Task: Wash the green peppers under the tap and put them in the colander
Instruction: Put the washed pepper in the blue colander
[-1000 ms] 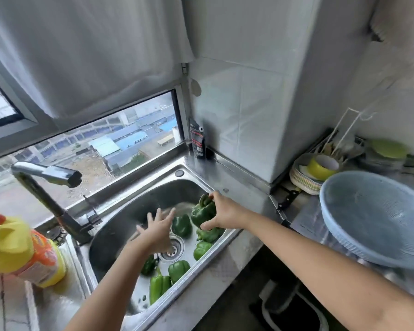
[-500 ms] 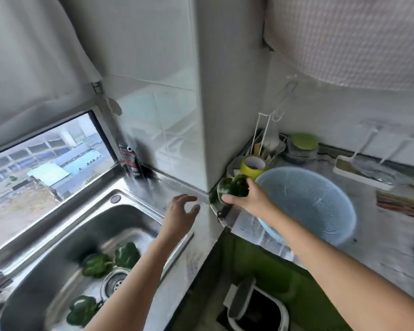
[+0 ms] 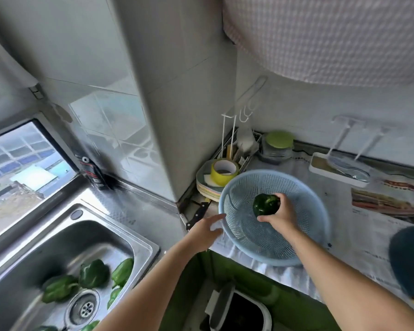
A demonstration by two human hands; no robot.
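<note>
A: Your right hand (image 3: 281, 211) has its fingers wrapped around one green pepper (image 3: 265, 204), holding it over the inside of the blue colander (image 3: 234, 187). As far as I can tell it hangs clear of the mesh.

B: And your left hand (image 3: 207, 231) is empty, fingers spread loosely, just beside the colander's near rim. I can't tell if it touches the rim.

A: Watch that colander. It sits near the counter edge, with part of its rim over the drop, and a bin (image 3: 239, 314) stands below. If you let the pepper fall on the near side, the colander could tip or slide off.

B: A wet pepper is slick, too. Loosen your grip too high and it may bounce out over the rim.

A: So lower it to the bottom, toward the wall side, and steady the rim with your free hand.

B: The other peppers (image 3: 93, 273) wait in the sink (image 3: 141, 247), around the drain, so most of the job remains.
</note>
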